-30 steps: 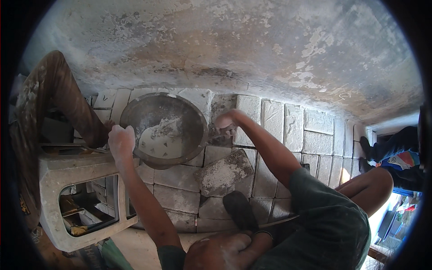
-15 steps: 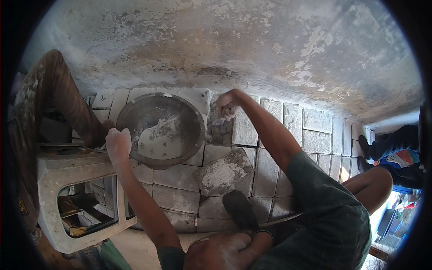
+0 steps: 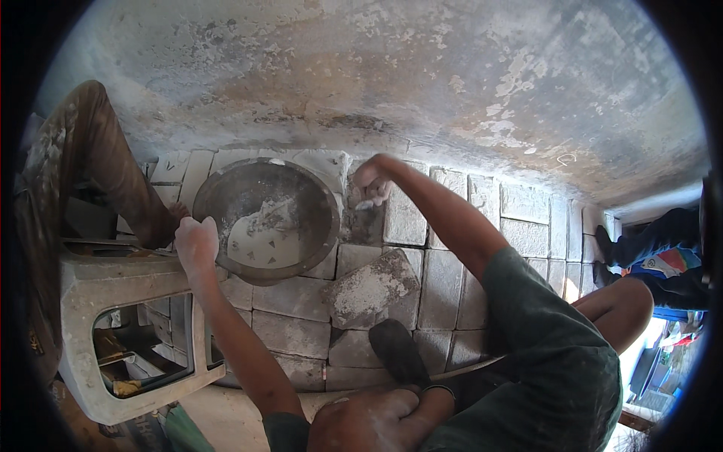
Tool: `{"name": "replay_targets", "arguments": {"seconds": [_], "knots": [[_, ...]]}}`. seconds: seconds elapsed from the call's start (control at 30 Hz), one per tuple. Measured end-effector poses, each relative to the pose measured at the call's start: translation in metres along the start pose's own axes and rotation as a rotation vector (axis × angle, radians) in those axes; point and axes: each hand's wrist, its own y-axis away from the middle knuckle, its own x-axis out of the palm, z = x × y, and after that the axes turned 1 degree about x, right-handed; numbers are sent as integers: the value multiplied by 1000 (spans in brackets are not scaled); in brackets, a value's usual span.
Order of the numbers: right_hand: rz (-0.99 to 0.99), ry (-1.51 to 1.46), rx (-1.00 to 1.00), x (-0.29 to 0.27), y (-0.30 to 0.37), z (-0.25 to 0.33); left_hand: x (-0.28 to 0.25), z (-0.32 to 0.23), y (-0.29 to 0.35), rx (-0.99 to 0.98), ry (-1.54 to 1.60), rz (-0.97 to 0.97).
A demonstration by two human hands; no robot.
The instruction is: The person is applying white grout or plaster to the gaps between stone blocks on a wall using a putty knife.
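We see the left hand point(image 3: 197, 245) closed at the left rim of the basin point(image 3: 230, 197). The basin stands on the brick floor point(image 3: 290, 334) and contains pale material point(image 3: 248, 242). Beside it, the right hand point(image 3: 371, 185) has bent fingers (whether they grip something, we cannot tell).

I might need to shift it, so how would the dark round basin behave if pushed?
The basin probably resists tipping, being wide and apparently shallow. The pale material spread inside likely adds some weight and may shift. The gapped floor blocks could catch its base.
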Motion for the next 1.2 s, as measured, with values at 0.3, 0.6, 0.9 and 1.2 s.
{"name": "replay_targets", "arguments": {"seconds": [0.3,0.6,0.9,1.2], "knots": [[313,142,-57,31,-14,0,-11,-10,10,13,-6,-13],[-68,35,91,-43,16,-3,1,-14,7,15,33,-27],[358,-34,12,23,-12,-15,-6,-11,7,-36,21,68],[205,-265,-163,-20,19,-38,1,7,1,-94,122,28]]}}
